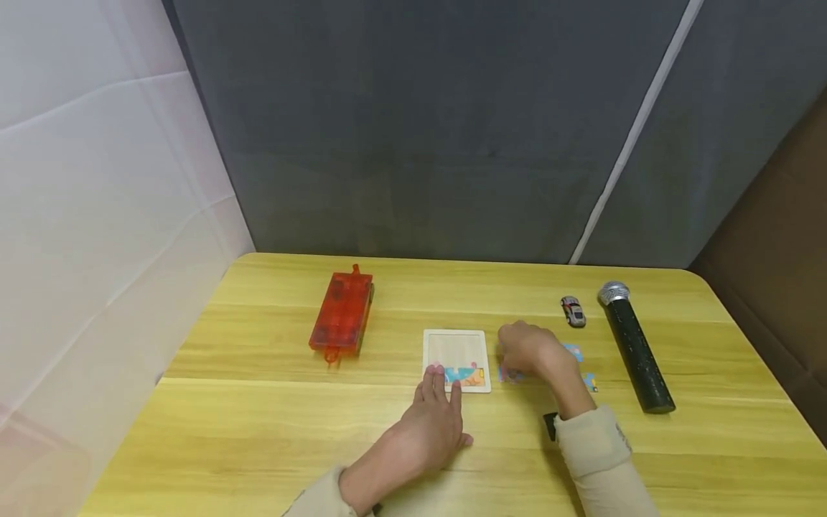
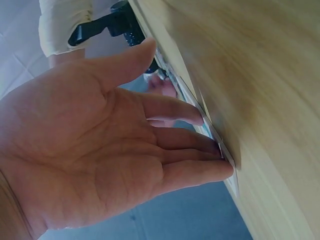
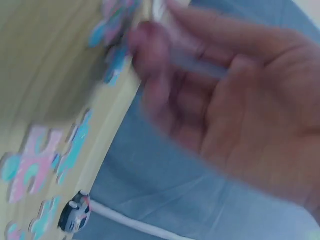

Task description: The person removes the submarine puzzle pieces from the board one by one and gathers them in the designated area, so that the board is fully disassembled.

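Note:
A small square puzzle tray (image 1: pixel 455 332) with a pale rim lies mid-table, with colourful puzzle pieces (image 1: pixel 470 376) fitted along its near edge. My left hand (image 1: pixel 434 424) rests fingertips on the tray's near left part, fingers fairly straight, as the left wrist view also shows. To the right of the tray, my right hand (image 1: pixel 531 350) is over loose puzzle pieces (image 1: pixel 510 375), its fingers bent. Blur in the right wrist view leaves unclear whether those fingertips pinch a piece or only touch it. More jigsaw pieces (image 3: pixel 35 162), pink and blue, lie beside that hand.
A translucent red box (image 1: pixel 342 312) lies left of the tray. Toward the right are a toy car (image 1: pixel 573 311) and a black microphone (image 1: pixel 636 352) with a silver head. Grey cloth (image 1: pixel 400 129) hangs behind the table's back edge.

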### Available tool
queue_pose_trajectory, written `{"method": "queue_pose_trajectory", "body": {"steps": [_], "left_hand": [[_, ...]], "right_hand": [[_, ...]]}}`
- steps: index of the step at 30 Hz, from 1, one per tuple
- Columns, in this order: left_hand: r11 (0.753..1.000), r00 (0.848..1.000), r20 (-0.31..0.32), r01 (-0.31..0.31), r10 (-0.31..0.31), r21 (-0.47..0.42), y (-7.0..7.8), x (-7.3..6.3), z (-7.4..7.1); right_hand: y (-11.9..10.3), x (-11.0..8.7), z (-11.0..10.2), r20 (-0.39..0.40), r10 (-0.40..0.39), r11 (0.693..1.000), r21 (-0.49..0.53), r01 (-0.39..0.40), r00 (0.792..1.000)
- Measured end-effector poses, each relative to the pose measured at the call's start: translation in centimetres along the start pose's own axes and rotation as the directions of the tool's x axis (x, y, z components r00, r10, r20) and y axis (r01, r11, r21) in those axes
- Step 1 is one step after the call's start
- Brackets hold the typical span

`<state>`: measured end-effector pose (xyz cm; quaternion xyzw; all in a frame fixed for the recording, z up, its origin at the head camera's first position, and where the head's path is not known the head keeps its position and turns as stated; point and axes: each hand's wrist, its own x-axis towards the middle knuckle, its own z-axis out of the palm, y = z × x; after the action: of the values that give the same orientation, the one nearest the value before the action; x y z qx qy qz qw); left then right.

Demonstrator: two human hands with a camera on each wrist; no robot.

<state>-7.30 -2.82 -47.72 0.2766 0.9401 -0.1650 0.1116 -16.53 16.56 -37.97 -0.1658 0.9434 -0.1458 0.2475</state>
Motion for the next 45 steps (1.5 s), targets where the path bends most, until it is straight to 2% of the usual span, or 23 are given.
{"method": "queue_pose_trajectory", "body": {"steps": [2, 4, 6, 8, 10, 13, 18, 22, 25, 29, 32, 40, 43, 45], "left_hand": [[1.0, 1.0, 0.0, -0.008, 0.008, 0.005, -0.1, 0.1, 0.0], [1.0, 1.0, -0.004, -0.018, 0.018, 0.003, -0.1, 0.1, -0.1], [1.0, 1.0, -0.01, -0.026, 0.026, 0.007, -0.1, 0.2, -0.2], [1.0, 1.0, -0.01, -0.028, 0.028, 0.012, 0.0, 0.3, -0.3], [0.999, 1.0, -0.006, -0.02, 0.02, 0.026, 0.0, 0.4, -0.2], [0.999, 1.0, 0.003, -0.01, 0.01, 0.04, 0.0, 0.4, -0.1], [0.999, 1.0, -0.009, -0.004, 0.004, 0.043, 0.1, 0.3, 0.0], [0.999, 1.0, -0.002, -0.001, 0.001, 0.041, 0.2, 0.3, -0.1], [0.999, 1.0, -0.001, -0.008, 0.008, 0.047, 0.2, 0.2, -0.1], [0.998, 1.0, -0.01, -0.018, 0.018, 0.062, 0.1, 0.2, 0.1], [0.998, 1.0, -0.015, -0.016, 0.017, 0.06, 0.1, 0.2, 0.1], [0.999, 1.0, -0.008, -0.016, 0.017, 0.04, 0.0, 0.2, 0.0], [0.999, 1.0, 0.007, -0.006, 0.006, 0.034, 0.1, 0.2, -0.1], [0.999, 1.0, 0.015, 0.0, 0.0, 0.033, 0.2, 0.3, -0.1]], "right_hand": [[-0.3, 0.1, 0.2, -0.014, -0.165, 0.985, 0.054, 0.165, 0.986], [-0.4, 0.1, 0.7, -0.034, -0.323, 0.943, 0.066, 0.325, 0.946], [-0.2, -0.1, 1.2, -0.066, -0.42, 0.905, 0.043, 0.423, 0.905], [0.1, -0.5, 1.7, -0.087, -0.461, 0.886, 0.003, 0.463, 0.883], [0.4, -0.8, 2.2, -0.102, -0.463, 0.885, -0.001, 0.465, 0.88], [0.7, -1.0, 2.8, -0.129, -0.442, 0.893, 0.029, 0.448, 0.888], [0.6, -0.5, 3.6, -0.183, -0.411, 0.904, 0.042, 0.425, 0.893], [0.2, -0.3, 4.0, -0.191, -0.382, 0.915, 0.057, 0.399, 0.904], [0.1, -0.3, 4.1, -0.209, -0.407, 0.904, 0.044, 0.425, 0.889], [0.0, -0.1, 4.2, -0.252, -0.458, 0.878, 0.018, 0.478, 0.852], [0.0, -0.1, 4.2, -0.259, -0.465, 0.871, 0.038, 0.489, 0.847], [0.7, -0.5, 3.0, -0.234, -0.443, 0.872, 0.112, 0.476, 0.866], [1.9, -1.5, 1.8, -0.14, -0.435, 0.863, 0.216, 0.456, 0.889], [3.2, -2.5, 0.9, -0.042, -0.398, 0.862, 0.326, 0.389, 0.916]]}}
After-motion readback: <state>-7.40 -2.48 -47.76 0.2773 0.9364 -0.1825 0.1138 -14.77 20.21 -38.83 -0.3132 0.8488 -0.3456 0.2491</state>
